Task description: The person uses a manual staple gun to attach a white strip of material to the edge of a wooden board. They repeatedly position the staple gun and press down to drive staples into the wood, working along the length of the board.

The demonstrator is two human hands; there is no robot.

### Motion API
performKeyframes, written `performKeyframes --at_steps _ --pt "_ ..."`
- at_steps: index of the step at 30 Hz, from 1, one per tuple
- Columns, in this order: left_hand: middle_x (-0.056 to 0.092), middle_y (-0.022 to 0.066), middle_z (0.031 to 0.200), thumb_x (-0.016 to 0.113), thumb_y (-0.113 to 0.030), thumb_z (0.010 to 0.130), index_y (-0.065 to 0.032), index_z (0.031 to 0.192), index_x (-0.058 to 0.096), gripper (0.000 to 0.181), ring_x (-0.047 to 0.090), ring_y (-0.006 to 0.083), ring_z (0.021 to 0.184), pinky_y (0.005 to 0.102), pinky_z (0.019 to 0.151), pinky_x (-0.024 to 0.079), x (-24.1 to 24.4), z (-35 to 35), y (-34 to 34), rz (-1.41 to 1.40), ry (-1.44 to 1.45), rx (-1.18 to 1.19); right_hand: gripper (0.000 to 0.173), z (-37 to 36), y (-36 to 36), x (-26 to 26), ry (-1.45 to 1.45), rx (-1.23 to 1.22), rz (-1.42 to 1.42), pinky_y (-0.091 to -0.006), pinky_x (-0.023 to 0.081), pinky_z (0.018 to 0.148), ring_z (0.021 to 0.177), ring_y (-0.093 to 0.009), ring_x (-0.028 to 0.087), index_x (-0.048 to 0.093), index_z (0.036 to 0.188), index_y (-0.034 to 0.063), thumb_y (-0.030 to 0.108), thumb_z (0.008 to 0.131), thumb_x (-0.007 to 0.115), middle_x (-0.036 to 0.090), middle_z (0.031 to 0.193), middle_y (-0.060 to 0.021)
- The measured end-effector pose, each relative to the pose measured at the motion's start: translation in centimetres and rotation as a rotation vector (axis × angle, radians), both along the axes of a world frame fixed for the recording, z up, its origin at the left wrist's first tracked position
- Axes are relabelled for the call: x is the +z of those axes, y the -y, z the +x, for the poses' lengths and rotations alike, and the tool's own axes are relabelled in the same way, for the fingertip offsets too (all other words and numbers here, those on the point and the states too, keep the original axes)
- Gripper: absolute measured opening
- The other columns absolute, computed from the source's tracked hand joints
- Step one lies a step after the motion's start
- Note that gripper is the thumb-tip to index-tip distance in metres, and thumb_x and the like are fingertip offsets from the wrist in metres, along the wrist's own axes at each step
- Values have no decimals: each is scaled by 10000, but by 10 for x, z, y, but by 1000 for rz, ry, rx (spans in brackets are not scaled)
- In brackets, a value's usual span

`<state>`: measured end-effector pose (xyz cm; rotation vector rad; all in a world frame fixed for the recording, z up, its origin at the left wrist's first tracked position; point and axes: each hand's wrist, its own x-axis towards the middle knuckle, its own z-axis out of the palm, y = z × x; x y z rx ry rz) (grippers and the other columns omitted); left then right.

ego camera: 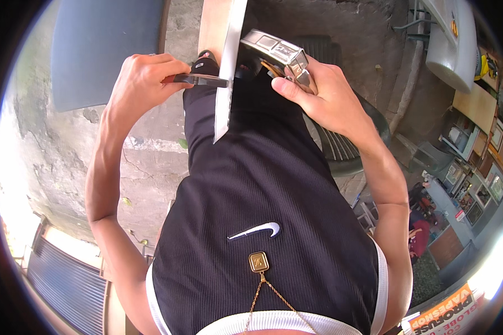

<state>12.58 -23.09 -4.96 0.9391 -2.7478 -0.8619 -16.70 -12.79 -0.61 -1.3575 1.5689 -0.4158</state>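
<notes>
My left hand [144,79] pinches a narrow, dark flat piece [201,79] between thumb and fingers. Its far end meets the side of a long white strip [226,75] that looks like frame moulding. The strip's near end is cut at a slant and lies over my black clothing. Gripped in my right hand [325,92] is a shiny metal tool [276,46], apparently a staple gun, just right of the strip. A thin orange-brown piece [272,68] shows under the tool's body. Beside the strip's upper part is a pale wooden board [211,29]; their far ends run out of view.
A dark grey panel [109,50] stands at upper left over worn concrete. Dark plastic chairs [339,146] are beyond my right arm. Farther right are a wrapped pale roll [450,54], a counter with framed pictures [482,194] and a person in red [420,236].
</notes>
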Motion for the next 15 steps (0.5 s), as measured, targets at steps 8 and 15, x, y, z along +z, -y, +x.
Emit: performKeyframes --at_steps 8,15 --pt "726 76 883 805 -66 691 -18 940 727 265 582 155 559 265 543 483 19 -4 7 -22 56 -5 529 -25 -45 -45 -80 -212 227 -374 476 698 691 -248 622 641 1054 -36 463 878 652 633 724 -152" --pt "726 92 877 806 -91 714 -13 951 727 262 585 165 557 271 545 478 37 -20 13 -46 188 -12 545 -39 -70 -67 -114 -255 290 -389 485 718 723 -274 640 641 1072 -37 475 888 641 646 748 -172"
